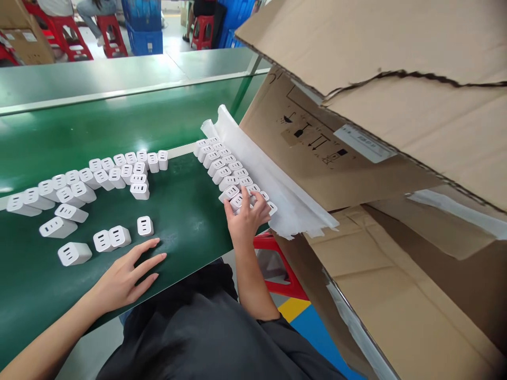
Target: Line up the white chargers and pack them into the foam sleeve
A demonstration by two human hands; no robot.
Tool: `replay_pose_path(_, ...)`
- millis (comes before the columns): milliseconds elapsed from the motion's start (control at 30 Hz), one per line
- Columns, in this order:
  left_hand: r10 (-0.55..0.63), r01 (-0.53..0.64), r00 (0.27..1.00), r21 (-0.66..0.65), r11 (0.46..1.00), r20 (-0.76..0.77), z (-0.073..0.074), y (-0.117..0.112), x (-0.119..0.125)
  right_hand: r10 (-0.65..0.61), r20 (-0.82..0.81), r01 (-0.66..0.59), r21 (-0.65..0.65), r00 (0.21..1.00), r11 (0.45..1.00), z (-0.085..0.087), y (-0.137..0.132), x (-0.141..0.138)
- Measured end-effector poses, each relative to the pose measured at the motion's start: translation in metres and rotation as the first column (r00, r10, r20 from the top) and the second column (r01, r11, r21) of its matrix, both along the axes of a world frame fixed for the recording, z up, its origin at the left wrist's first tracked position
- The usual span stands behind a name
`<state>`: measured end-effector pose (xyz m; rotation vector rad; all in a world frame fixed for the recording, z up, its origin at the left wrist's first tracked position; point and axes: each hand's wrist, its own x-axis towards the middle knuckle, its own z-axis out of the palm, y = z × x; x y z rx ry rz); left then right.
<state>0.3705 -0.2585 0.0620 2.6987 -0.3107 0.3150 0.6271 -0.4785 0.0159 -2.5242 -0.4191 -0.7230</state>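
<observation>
My right hand (249, 219) is at the near end of a double row of white charger blocks (219, 171) on the right of the table. Its thumb and fingers are closed around a white charger block (236, 201), partly hidden by the fingers. My left hand (124, 279) rests on the green table near its front edge, fingers spread, with nothing in it. Just beyond those fingertips stands a single charger block (144, 226). To its left are a pair of blocks (112, 238) and another block (74, 254). Slot-shaped ports show on their faces.
More charger blocks (79, 184) stand in loose rows along the back strip. White wrapping sheet (261, 169) lies beside the right-hand rows. Large open cardboard boxes (317, 142) crowd the right side. A red stool (281, 269) is below the table's right end.
</observation>
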Motion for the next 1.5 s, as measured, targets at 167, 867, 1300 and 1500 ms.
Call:
replay_pose_path(167,-0.009,0.007,0.998,0.023,1.000,0.061,0.003,0.003,0.000,0.110,0.117,-0.106,-0.038,0.987,0.994,0.001,-0.001,0.001)
replay_pose_path(867,0.597,-0.529,0.776,0.306,0.792,-0.203,0.063,0.095,-0.060,0.869,-0.364,-0.917,0.087,0.335,0.390,0.063,0.073,-0.039)
replay_pose_path(1300,0.366,-0.391,0.834,0.025,0.920,-0.413,0.034,0.079,-0.036,0.877,-0.478,-0.985,0.168,-0.045,0.041,0.035,0.146,-0.073)
replay_pose_path(1500,0.397,-0.433,0.800,0.024,0.901,-0.451,0.034,0.081,-0.033,0.968,-0.236,-0.997,-0.006,0.081,0.082,0.019,0.146,-0.076)
